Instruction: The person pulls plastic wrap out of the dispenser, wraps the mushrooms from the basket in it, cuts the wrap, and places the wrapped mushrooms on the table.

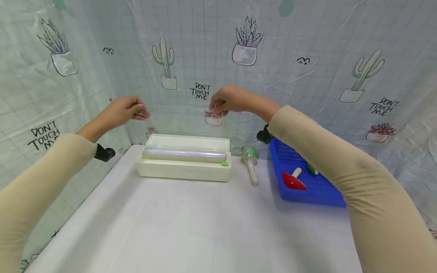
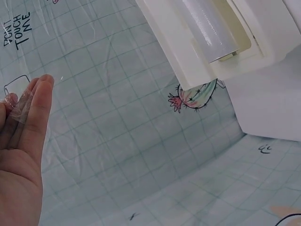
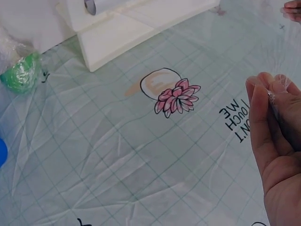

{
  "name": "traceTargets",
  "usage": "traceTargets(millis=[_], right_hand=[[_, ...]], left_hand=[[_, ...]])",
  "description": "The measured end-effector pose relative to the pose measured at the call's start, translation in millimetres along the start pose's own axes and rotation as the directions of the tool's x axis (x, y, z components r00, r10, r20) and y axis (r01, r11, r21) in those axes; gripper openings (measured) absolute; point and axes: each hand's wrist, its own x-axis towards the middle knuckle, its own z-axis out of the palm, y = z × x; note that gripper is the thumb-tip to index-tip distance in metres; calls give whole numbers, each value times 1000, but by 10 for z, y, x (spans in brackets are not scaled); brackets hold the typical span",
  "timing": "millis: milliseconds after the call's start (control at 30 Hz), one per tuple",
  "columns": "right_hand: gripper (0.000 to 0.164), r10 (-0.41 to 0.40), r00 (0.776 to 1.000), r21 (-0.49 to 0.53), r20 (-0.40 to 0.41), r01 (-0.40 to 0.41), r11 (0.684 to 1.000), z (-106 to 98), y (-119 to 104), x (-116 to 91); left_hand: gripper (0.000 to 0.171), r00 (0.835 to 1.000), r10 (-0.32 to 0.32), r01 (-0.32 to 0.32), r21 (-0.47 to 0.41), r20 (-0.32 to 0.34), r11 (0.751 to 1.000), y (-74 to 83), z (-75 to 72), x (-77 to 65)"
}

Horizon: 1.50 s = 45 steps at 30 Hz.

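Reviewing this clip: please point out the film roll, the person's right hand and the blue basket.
Film roll [image 1: 184,155]: head view, middle of its length.
Right hand [image 1: 233,98]: head view, back of the hand.
Blue basket [image 1: 312,198]: head view, front wall.

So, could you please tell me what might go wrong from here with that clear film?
The thin clear film, pinched by the left hand and the right hand, could fold and cling to itself if they drift together. Lowered carelessly, it might snag on the open lid of the film dispenser, or stick to the wrapped green toy mushroom beside it.
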Motion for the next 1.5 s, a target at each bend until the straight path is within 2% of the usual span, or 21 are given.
traceTargets(millis=[200, 433, 933, 1200, 1500], right_hand=[[20, 4, 1000, -21, 0, -4, 1000, -27, -37, 7], [19, 3, 1000, 29, -9, -3, 1000, -48, -9, -34], [18, -14, 1000, -2, -22, 14, 1000, -104, -52, -55], [16, -22, 999, 41, -27, 23, 999, -115, -71, -92], [16, -27, 999, 41, -38, 29, 999, -179, -85, -94]], left_hand=[[33, 1000, 4, -4, -2, 0, 1000, 19, -27, -26], [32, 1000, 24, -24, 10, 4, 1000, 70, -47, -15], [33, 999, 38, -38, 4, 2, 999, 123, -130, -48], [32, 999, 40, -40, -8, 1, 999, 172, -150, -72], [31, 999, 42, -41, 8, -16, 999, 227, -201, -92]])
